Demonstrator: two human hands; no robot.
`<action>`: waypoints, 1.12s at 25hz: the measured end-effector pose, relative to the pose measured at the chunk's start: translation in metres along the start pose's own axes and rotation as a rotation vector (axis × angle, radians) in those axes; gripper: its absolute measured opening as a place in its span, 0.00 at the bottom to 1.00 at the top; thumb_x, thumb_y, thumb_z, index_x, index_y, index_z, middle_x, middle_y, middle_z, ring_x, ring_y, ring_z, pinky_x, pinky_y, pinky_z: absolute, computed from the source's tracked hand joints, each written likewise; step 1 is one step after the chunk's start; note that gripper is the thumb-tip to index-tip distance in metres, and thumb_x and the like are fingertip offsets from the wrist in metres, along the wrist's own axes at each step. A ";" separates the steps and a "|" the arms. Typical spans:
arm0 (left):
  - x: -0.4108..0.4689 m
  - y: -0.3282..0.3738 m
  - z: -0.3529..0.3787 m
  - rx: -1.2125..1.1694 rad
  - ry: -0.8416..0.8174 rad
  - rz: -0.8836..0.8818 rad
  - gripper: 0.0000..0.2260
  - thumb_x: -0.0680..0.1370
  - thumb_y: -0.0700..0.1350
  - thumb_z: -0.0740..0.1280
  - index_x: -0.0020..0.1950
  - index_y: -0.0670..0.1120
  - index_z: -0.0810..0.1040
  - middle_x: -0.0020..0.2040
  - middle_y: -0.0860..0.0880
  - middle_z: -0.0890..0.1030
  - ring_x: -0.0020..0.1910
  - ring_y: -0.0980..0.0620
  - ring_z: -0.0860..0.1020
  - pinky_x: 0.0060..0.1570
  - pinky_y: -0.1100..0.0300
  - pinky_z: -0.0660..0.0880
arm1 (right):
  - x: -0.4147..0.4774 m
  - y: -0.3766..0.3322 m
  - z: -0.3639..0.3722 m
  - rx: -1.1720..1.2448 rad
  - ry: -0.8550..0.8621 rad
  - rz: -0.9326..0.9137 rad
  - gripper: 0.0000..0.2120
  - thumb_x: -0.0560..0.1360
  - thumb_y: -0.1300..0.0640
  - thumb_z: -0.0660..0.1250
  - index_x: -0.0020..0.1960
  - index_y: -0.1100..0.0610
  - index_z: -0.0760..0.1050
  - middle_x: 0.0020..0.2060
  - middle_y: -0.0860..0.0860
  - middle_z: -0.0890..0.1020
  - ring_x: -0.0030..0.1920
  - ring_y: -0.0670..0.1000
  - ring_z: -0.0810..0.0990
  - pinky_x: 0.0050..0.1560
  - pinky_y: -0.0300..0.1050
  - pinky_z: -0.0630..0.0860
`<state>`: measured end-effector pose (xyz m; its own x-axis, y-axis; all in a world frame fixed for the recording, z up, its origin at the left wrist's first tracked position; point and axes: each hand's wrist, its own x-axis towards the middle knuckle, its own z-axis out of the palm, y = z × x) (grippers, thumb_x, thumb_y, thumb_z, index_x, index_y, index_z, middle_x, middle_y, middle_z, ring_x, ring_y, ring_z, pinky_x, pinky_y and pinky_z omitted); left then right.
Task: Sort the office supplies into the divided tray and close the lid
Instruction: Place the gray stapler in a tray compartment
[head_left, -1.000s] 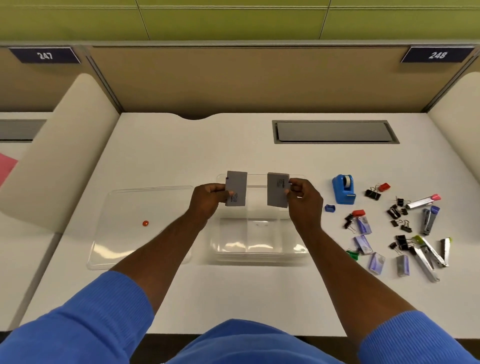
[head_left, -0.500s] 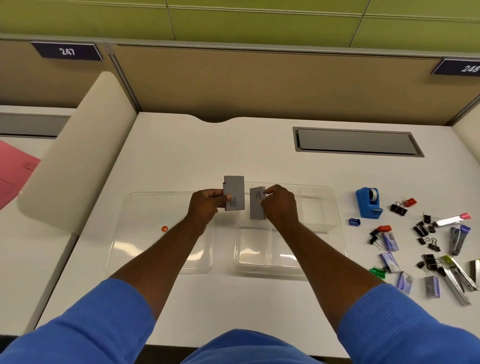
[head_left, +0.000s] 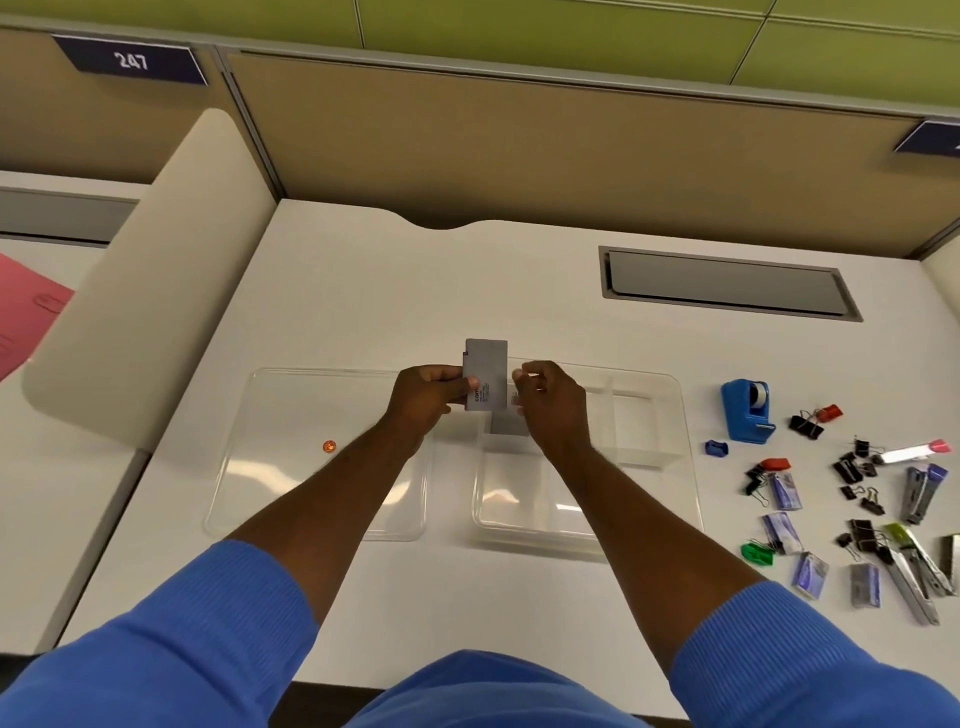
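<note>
A clear divided tray lies in the middle of the white desk, and its clear lid lies flat to its left. My left hand pinches a grey card upright above the tray's left edge. My right hand holds a second grey card, lower and partly behind the first. Loose supplies lie to the right: a blue tape dispenser, black binder clips, staple boxes, staplers and a marker.
A small orange dot sits on the lid. A grey cable hatch is set into the desk at the back right. A beige divider borders the desk on the left, with a pink folder beyond it.
My hands came together, so the two cards that were apart now overlap. My right hand's card has dropped lower. The camera view shifted, placing the tray further right.
</note>
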<state>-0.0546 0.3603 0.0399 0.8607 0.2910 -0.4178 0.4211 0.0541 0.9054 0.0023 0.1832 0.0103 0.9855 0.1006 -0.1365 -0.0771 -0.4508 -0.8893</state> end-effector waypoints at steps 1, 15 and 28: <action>0.001 0.001 0.003 0.004 -0.012 0.004 0.07 0.75 0.44 0.74 0.52 0.47 0.84 0.43 0.50 0.86 0.37 0.58 0.84 0.42 0.59 0.74 | 0.000 -0.003 0.000 0.118 -0.043 0.017 0.15 0.78 0.50 0.70 0.61 0.56 0.77 0.48 0.54 0.86 0.45 0.49 0.86 0.42 0.44 0.83; 0.014 -0.040 0.008 0.898 -0.268 0.244 0.49 0.72 0.61 0.74 0.81 0.53 0.45 0.82 0.50 0.43 0.80 0.50 0.43 0.78 0.49 0.50 | -0.006 0.018 -0.018 -0.292 0.009 0.040 0.13 0.74 0.53 0.66 0.57 0.51 0.79 0.46 0.49 0.86 0.46 0.50 0.84 0.35 0.32 0.70; 0.020 -0.030 0.021 1.042 -0.097 0.476 0.45 0.72 0.78 0.50 0.80 0.57 0.37 0.81 0.52 0.39 0.77 0.56 0.36 0.75 0.51 0.39 | -0.026 0.019 -0.030 -0.604 0.079 -0.377 0.29 0.79 0.37 0.59 0.72 0.55 0.70 0.70 0.53 0.75 0.70 0.54 0.72 0.69 0.53 0.69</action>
<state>-0.0437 0.3445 0.0029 0.9954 -0.0073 -0.0957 0.0406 -0.8710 0.4896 -0.0205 0.1454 0.0100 0.9385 0.2915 0.1851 0.3450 -0.8125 -0.4699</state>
